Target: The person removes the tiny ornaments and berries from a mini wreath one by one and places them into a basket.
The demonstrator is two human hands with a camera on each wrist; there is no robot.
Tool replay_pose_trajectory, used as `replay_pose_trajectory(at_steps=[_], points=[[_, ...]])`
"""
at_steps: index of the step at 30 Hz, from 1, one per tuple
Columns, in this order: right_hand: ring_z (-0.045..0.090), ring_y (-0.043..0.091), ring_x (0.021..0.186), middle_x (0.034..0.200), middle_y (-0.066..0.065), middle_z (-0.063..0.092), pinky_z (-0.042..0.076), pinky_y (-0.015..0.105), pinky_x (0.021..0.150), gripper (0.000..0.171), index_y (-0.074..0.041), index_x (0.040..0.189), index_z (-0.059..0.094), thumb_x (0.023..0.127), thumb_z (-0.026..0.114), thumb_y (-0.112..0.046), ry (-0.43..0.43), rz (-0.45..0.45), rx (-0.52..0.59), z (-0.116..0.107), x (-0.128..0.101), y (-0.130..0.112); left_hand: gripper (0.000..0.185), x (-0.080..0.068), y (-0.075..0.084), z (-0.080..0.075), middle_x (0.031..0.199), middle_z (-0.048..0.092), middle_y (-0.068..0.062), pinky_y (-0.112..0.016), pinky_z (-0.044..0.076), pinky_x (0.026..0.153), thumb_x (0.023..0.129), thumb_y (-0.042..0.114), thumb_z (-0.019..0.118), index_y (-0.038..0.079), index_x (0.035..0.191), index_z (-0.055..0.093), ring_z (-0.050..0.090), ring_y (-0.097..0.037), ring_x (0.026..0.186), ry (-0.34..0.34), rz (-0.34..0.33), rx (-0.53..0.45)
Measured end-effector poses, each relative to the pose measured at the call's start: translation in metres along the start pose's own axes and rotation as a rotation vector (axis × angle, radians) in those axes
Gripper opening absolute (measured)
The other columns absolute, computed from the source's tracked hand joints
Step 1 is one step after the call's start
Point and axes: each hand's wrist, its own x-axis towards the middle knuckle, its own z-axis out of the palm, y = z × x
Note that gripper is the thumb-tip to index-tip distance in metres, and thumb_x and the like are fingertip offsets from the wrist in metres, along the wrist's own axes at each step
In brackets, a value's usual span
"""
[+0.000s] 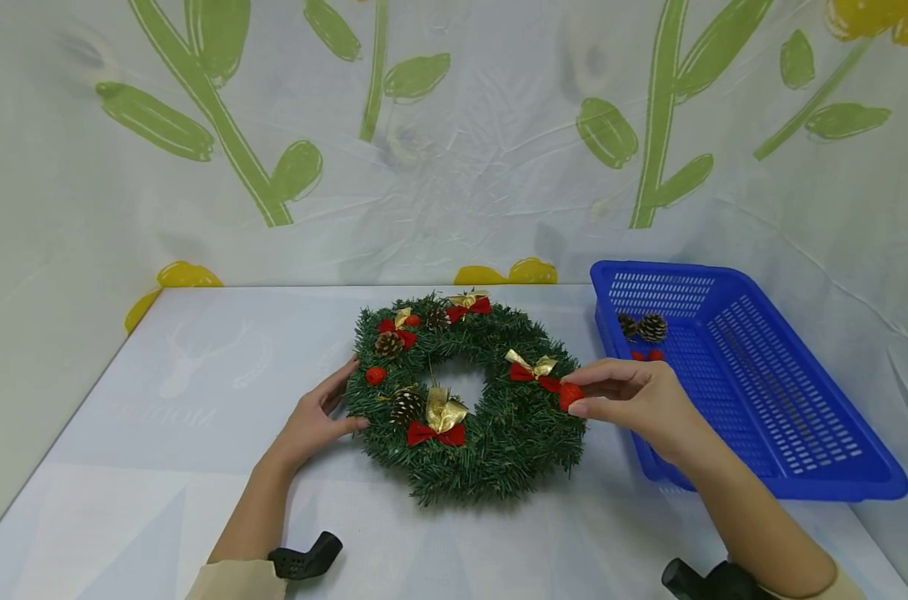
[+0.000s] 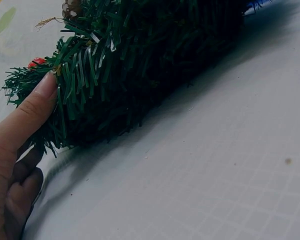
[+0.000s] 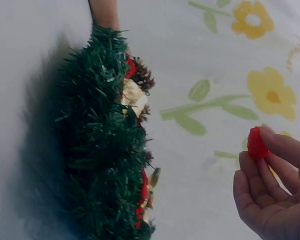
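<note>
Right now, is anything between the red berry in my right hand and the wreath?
Nothing visible. The right hand pinches the red berry at the wreath's right edge, beside a red and gold bow. In the right wrist view only open air separates them. The left hand holds the wreath's left edge.

Your right hand pinches a red berry beside a dark green tinsel wreath with red-and-gold bows; blue slotted plastic basket beyond.

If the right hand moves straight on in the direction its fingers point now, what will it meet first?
Most likely the wreath. The right hand pinches a red berry and points left at the wreath's right side, near a red-gold bow. The height above it is unclear.
</note>
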Motion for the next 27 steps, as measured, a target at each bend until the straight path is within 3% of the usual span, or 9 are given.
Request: replay_pose_trajectory(at_steps=[11, 27], points=[[0.07, 0.012, 0.084, 0.096, -0.006, 0.072, 0.058, 0.024, 0.072, 0.026, -0.009, 0.105, 0.074, 0.081, 0.071, 0.002, 0.053, 0.028, -0.103, -0.015, 0.0, -0.012, 0.086, 0.0, -0.001, 0.0, 0.157, 0.022, -0.005, -0.047, 0.028, 0.111, 0.079, 0.018, 0.077, 0.019, 0.151, 0.029, 0.024, -0.035, 0.141, -0.001, -0.001, 0.008], [0.066, 0.005, 0.089, 0.1, -0.015, 0.069, 0.055, 0.016, 0.076, 0.027, -0.007, 0.112, 0.071, 0.085, 0.071, -0.014, 0.167, 0.064, -0.273, -0.045, 0.007, -0.019, 0.086, 0.0, -0.001, 0.001, 0.157, 0.022, -0.005, -0.044, 0.028, 0.111, 0.079, 0.017, 0.077, 0.019, 0.151, 0.029, 0.025, -0.033, 0.141, 0.002, 0.004, 0.01]])
